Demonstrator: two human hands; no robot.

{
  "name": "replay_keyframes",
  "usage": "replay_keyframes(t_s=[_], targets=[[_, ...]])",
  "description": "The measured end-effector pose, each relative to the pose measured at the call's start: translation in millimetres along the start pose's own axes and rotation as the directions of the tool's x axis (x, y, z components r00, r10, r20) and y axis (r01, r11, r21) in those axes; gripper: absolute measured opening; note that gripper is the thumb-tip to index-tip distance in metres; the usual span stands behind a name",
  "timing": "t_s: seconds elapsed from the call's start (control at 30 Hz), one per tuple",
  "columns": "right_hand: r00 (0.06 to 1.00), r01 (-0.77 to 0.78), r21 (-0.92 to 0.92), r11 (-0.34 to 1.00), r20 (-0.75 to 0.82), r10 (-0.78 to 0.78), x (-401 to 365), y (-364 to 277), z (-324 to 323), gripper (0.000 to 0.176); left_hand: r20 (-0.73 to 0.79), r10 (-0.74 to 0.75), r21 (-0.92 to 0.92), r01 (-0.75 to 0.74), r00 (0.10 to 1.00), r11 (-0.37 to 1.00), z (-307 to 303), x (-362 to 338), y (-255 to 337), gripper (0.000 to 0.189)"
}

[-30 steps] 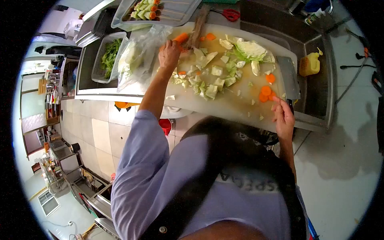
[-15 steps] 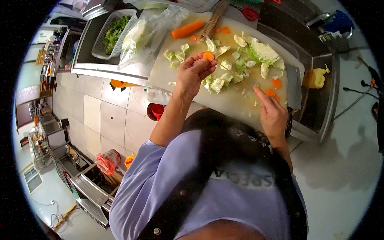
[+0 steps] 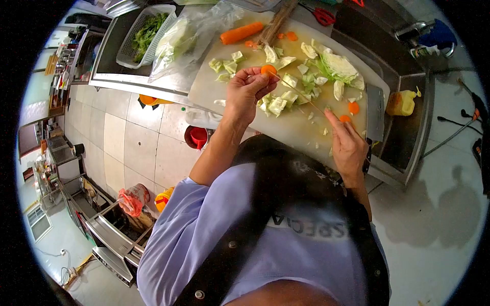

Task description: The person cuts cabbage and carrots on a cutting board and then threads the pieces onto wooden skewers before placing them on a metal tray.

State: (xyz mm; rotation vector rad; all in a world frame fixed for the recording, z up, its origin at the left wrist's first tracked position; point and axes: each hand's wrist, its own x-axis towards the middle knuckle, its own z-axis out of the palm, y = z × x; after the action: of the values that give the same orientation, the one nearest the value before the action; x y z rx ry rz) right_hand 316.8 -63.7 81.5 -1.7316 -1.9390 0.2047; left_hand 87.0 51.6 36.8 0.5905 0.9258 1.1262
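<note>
My left hand pinches a round carrot slice between thumb and fingers over the cutting board. One end of a thin wooden skewer meets the slice. The skewer's other end runs into my right hand, whose fingers are closed on it with the index finger stretched along it. Cut cabbage pieces lie beneath the skewer. A larger cabbage chunk sits farther back. Near my right hand are more carrot slices and a cleaver at the board's right edge.
A whole peeled carrot and a bundle of skewers lie at the board's back. Left of it are a bagged cabbage and a basket of greens. Red scissors lie behind. A sink with a yellow bottle is at right.
The carrot slice has turned slightly against the skewer's end in my left hand. Both hands stay almost in place; the whole view has shifted a little.
</note>
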Motion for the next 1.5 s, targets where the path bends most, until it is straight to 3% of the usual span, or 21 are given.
replay_keyframes(t_s=[0.37,0.57,0.67,0.77,0.83,0.93,1.03,1.13,1.23,1.33,1.43,1.5], targets=[[0.999,-0.017,-0.029,0.999,0.027,0.018,1,-2,-5,0.051,-0.004,0.048,-0.017,-0.048,0.999,0.999,4,3,-2,0.014],[0.999,0.011,-0.063,0.998,0.032,-0.009,2,-2,-6,0.053,-0.041,0.169,0.075,-0.166,0.985,0.983,8,1,-4,0.017],[0.999,0.013,-0.064,0.998,0.042,-0.010,2,-3,-7,0.050,-0.070,0.330,0.378,-0.281,0.942,0.882,16,-8,2,0.016],[0.999,0.036,-0.057,0.998,0.025,-0.035,0,-2,-5,0.038,-0.024,0.483,0.662,-0.348,0.875,0.664,16,-12,-3,0.013],[0.999,0.051,-0.041,0.998,-0.003,-0.051,-3,1,2,0.028,0.031,0.589,0.726,-0.423,0.807,0.542,20,-17,-8,0.008],[0.989,-0.140,0.107,0.984,0.067,0.133,-10,0,4,0.014,0.091,0.666,0.759,-0.484,0.740,0.435,26,-24,-13,0.010],[0.833,-0.520,0.477,0.709,0.468,0.296,-18,10,5,0.011,0.111,0.670,0.781,-0.482,0.734,0.398,27,-30,-18,0.012],[0.780,-0.604,0.508,0.614,0.534,0.326,-25,7,7,0.012,0.129,0.668,0.804,-0.471,0.733,0.361,28,-36,-21,0.014],[0.873,-0.444,0.350,0.825,0.376,0.311,-27,-6,3,0.013,0.169,0.697,0.816,-0.496,0.697,0.298,28,-38,-26,0.015],[0.750,-0.638,0.538,0.551,0.596,0.287,-30,-3,2,0.014,0.212,0.703,0.821,-0.514,0.679,0.249,26,-40,-28,0.015],[0.680,-0.722,0.566,0.398,0.686,0.257,-34,-1,8,0.014,0.225,0.707,0.826,-0.516,0.670,0.225,28,-43,-26,0.015],[0.753,-0.631,0.532,0.564,0.593,0.284,-33,-6,6,0.015,0.220,0.704,0.835,-0.504,0.675,0.222,30,-46,-24,0.015]])
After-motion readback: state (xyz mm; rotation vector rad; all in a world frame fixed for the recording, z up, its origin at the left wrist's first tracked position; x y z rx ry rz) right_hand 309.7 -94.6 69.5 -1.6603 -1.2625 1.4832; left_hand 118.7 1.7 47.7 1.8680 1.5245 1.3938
